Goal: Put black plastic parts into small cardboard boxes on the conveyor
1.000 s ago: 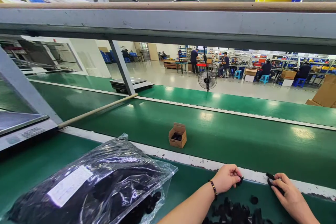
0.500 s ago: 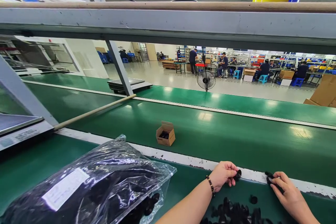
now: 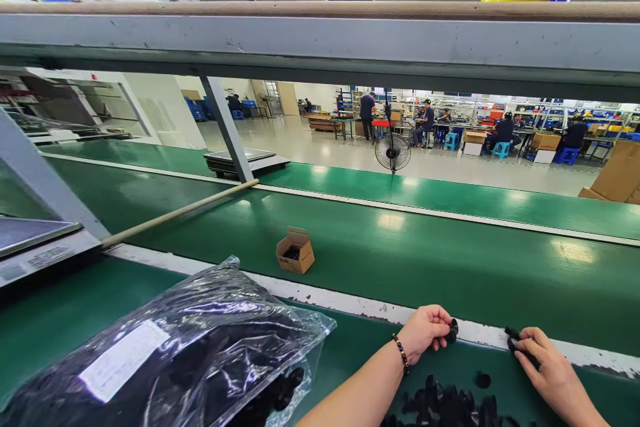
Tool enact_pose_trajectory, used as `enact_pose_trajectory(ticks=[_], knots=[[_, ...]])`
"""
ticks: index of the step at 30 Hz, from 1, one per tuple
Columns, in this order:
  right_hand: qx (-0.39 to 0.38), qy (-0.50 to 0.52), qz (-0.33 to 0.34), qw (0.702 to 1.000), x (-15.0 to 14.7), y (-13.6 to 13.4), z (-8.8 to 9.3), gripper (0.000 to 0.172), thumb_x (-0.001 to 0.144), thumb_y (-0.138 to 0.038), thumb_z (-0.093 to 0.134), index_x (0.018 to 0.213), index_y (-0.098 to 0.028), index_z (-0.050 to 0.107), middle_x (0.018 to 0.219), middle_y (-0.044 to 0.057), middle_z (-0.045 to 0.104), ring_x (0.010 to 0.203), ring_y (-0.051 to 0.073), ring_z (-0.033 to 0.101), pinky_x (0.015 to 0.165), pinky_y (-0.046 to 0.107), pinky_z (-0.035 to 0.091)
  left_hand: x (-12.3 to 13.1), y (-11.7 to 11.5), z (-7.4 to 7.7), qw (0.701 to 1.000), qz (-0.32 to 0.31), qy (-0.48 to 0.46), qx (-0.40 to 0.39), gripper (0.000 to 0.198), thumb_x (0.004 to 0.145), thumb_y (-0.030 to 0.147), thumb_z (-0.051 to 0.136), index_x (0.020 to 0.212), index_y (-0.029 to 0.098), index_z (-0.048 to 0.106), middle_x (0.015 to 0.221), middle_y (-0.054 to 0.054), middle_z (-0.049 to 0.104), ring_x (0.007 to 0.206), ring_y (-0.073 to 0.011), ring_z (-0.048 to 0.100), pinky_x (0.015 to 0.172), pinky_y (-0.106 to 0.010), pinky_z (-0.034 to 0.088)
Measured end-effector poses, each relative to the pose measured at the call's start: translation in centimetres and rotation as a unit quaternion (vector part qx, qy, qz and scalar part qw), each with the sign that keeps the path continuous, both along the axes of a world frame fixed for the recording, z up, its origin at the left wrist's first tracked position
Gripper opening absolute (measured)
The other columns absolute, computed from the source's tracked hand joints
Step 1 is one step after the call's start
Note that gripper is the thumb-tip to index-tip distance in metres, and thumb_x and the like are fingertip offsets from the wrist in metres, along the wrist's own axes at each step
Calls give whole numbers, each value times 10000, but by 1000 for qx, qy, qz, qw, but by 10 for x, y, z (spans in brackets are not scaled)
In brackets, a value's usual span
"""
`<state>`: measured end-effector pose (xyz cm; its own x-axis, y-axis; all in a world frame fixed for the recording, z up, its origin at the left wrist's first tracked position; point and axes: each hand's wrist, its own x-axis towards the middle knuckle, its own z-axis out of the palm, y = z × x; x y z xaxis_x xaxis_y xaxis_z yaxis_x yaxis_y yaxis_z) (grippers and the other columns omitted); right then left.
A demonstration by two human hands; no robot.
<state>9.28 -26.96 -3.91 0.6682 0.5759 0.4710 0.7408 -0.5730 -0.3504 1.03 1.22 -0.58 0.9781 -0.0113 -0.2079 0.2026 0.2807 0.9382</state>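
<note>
My left hand (image 3: pixel 428 333), with a beaded bracelet at the wrist, pinches small round black parts (image 3: pixel 453 331) above the white edge strip. Further right, my right hand (image 3: pixel 545 360) has its fingers closed on more black parts (image 3: pixel 512 339). A pile of black parts (image 3: pixel 450 405) lies on the green surface below and between the hands, with one loose part (image 3: pixel 483 380) apart from it. An open small cardboard box (image 3: pixel 295 252) holding black parts stands on the green belt (image 3: pixel 400 260). At the lower left lies a clear plastic bag (image 3: pixel 200 347) full of black parts.
A wooden rod (image 3: pixel 180 211) crosses the belt at the left, by a slanted metal post (image 3: pixel 227 127). One scale (image 3: pixel 245 161) stands beyond it, another device (image 3: pixel 45 247) at the left edge. A shelf beam (image 3: pixel 320 40) spans overhead. Behind are a fan (image 3: pixel 393 152) and seated people.
The small cardboard box has moved left along the belt. Both hands stay nearly in place; the black parts in my left hand have shifted slightly.
</note>
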Motion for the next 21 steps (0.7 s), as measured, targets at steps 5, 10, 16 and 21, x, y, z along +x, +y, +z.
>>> enact_pose_trajectory(ticks=[5,10,16,21], knots=[[-6,-3,6,1000,1,-1,-4,271,894,-406,421,821,-228,612,981,78,557,822,192,620,689,282,536,0,-1,0,1000,-5,-6,4,331,531,293,742,736,135,536,568,49,530,415,-58,490,365,-152,282],[1,4,8,1000,2,-2,-7,257,899,-389,422,827,-222,605,983,85,557,835,202,623,699,296,539,0,-1,0,1000,-3,-10,10,306,548,285,726,733,139,530,546,56,518,415,-60,485,367,-154,290],[29,1,15,999,-2,2,0,240,901,-396,427,847,-224,584,980,90,555,839,204,608,713,316,521,0,-3,-1,1000,0,-11,24,307,536,280,730,721,140,529,541,60,519,416,-61,483,378,-162,310],[64,66,26,995,-16,17,5,186,906,-391,447,943,-231,535,877,67,603,738,186,610,652,290,514,-5,-14,4,999,-32,-14,10,345,512,326,748,711,132,544,553,53,528,415,-61,486,407,-177,339]])
